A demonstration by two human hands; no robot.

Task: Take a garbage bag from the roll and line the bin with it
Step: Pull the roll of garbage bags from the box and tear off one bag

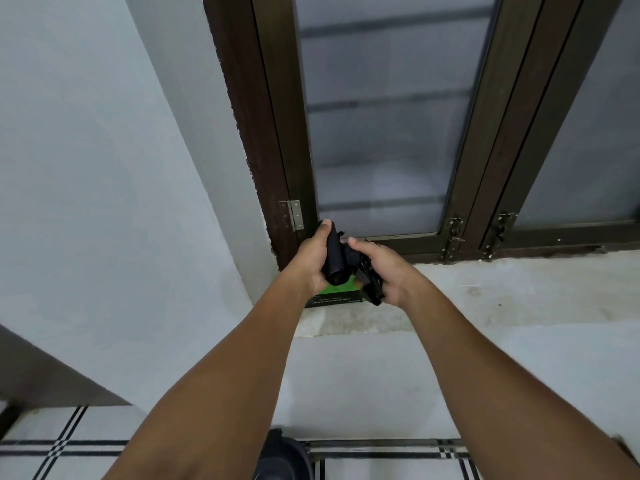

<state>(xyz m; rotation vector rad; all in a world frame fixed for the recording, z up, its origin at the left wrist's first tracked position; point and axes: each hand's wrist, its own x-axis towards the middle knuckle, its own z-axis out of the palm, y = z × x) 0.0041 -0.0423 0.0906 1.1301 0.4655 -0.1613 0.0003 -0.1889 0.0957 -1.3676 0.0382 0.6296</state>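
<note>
My left hand (311, 259) grips a black roll of garbage bags (336, 261), held above the window ledge. My right hand (382, 268) is closed on the crumpled loose end of a black garbage bag (370, 282) that still joins the roll. Under both hands a green and black box (337, 296) lies on the ledge, partly hidden. A dark rounded object, possibly the bin (284, 459), shows on the floor at the bottom between my forearms, mostly covered.
A concrete window ledge (485, 292) runs to the right below a dark-framed frosted window (381, 116). A white wall (86, 202) stands on the left. The floor tiles (52, 452) have black stripes.
</note>
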